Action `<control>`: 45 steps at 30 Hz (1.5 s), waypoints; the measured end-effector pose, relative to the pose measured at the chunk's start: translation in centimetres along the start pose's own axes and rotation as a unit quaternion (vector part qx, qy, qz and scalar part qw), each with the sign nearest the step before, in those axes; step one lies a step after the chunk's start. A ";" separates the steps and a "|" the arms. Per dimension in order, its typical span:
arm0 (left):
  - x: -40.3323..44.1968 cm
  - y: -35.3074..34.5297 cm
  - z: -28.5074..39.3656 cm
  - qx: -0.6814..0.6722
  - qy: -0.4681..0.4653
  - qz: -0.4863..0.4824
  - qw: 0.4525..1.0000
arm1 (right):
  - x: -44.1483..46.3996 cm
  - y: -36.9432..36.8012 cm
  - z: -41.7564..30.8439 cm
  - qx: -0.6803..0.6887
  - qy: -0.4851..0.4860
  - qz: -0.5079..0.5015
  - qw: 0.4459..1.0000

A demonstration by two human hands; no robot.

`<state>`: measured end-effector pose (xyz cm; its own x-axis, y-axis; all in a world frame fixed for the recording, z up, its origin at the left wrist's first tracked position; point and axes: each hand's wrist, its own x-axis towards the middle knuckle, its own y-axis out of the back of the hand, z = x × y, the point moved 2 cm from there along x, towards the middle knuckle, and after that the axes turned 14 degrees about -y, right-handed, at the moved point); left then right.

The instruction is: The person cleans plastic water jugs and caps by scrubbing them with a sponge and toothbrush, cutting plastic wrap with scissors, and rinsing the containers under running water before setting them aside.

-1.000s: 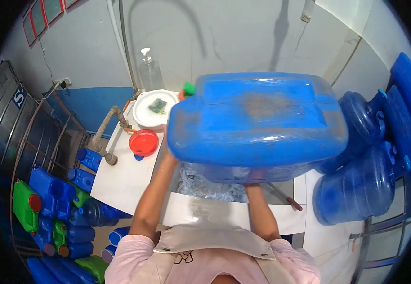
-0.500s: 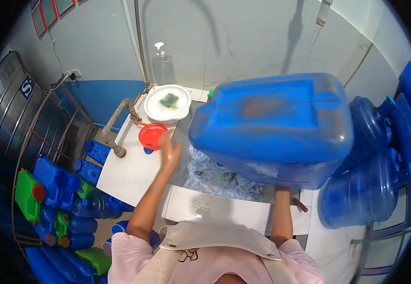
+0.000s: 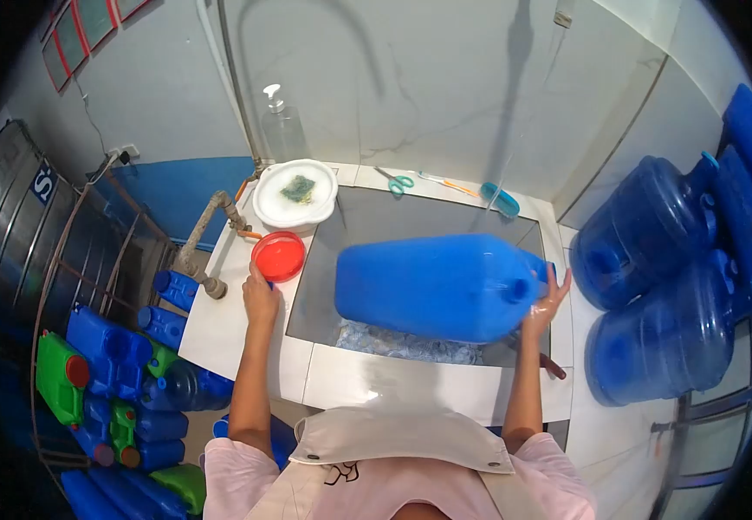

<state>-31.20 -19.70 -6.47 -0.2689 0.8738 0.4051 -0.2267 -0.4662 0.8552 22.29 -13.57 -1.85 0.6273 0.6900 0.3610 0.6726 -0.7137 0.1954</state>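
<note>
A big blue jerrycan (image 3: 428,286) lies on its side over the grey sink (image 3: 350,217), its neck and handle end toward the right. At that end my right hand (image 3: 546,308) rests against the can with its fingers spread. My left hand (image 3: 261,299) is closed at the near rim of a small round red bowl (image 3: 278,256), fingers on its edge. Just behind the red bowl, a white basin (image 3: 295,192) of suds holds a green scrubbing sponge (image 3: 299,188). Crumpled bluish clear plastic (image 3: 411,343) shows under the can.
Scissors (image 3: 400,184), a toothbrush (image 3: 450,184) and a teal brush (image 3: 501,200) lie along the back ledge. A pump bottle (image 3: 283,128) stands behind the basin. Large water bottles (image 3: 645,230) crowd the right side. Pipework (image 3: 207,227) and several jerrycans (image 3: 107,347) are at the left.
The jerrycan has come down toward the sink and turned, so its neck end shows. My right hand has moved from beneath it to that end. My left hand has moved onto the red bowl's rim.
</note>
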 end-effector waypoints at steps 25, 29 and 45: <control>12.5 -18.4 35.8 -0.715 0.216 -0.369 0.553 | 10.4 -16.2 -7.3 -0.062 -0.279 -0.492 0.822; 13.2 -20.7 37.2 -0.711 0.213 -0.369 0.560 | 11.1 -16.8 -6.3 -0.080 -0.289 -0.470 0.830; 15.3 -14.0 39.7 -0.728 0.131 -0.380 0.556 | 11.7 -15.1 -10.3 -0.075 -0.214 -0.452 0.863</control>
<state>5.07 5.66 0.54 0.3380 0.9337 -0.1177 -0.8335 0.2390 -0.4982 15.41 4.07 8.78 -0.0181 0.9311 -0.3644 0.9251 0.1539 0.3471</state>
